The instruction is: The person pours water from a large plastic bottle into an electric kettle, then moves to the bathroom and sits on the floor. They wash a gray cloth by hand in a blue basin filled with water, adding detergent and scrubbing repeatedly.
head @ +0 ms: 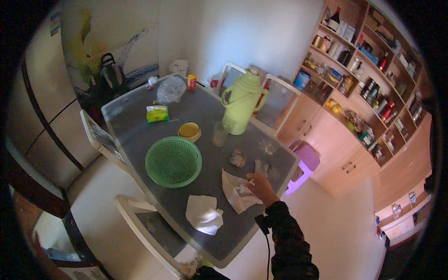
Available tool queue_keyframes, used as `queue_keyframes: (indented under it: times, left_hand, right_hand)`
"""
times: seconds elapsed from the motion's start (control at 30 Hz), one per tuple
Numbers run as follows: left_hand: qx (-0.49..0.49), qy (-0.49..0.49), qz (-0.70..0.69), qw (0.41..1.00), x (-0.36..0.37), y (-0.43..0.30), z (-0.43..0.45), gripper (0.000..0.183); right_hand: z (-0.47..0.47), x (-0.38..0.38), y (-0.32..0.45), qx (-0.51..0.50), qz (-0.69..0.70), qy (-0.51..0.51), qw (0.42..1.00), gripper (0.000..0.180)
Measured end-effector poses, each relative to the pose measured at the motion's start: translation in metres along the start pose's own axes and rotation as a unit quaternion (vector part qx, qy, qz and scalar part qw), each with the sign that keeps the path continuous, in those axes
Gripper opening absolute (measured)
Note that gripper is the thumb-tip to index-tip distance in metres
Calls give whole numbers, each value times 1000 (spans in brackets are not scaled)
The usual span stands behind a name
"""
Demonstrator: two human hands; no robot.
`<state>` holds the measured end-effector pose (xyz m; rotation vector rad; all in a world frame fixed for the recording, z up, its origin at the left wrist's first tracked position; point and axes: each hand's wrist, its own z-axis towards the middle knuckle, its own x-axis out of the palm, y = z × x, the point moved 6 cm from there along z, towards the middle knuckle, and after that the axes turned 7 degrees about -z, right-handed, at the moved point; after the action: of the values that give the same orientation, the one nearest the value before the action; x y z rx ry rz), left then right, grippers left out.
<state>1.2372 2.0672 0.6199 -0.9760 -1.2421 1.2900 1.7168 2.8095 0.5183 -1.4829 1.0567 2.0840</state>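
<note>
My right hand (261,187) reaches over the near right part of the grey table, fingers curled downward at the edge of a spread paper tissue (231,190). Small pale scraps (242,189) lie on that tissue beside my fingertips; whether I grip any of it is unclear. Beyond the hand are a crumpled tissue (238,158) and some clear crumpled plastic (266,168). A folded white tissue (201,211) rests nearer to me, to the left. My left hand is out of view; a piece of dark sleeve (211,273) shows at the bottom edge.
A green plastic basket (173,162), yellow round lid (189,131), drinking glass (220,134) and green thermos jug (241,101) stand on the table (206,168). Farther back are a tissue pack (157,114), plastic bag (171,89) and red can (191,83). Chairs and a purple stool (306,155) surround it.
</note>
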Motion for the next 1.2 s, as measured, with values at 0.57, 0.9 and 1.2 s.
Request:
queue_keyframes:
  times: [0.57,0.9,1.2]
  left_hand:
    - [-110,-115,138,978,-116,51,-198,66]
    - [-97,-47,147,983,-52,32,-249,69]
    - [-45,-45,23,998,-19,-21,-311,66]
  right_hand:
    - [141,127,-48,-38,-96,56,993,63]
    - [112,69,-42,73,389,205,895,30]
    - [-11,-72,159,55,708,245,661,36]
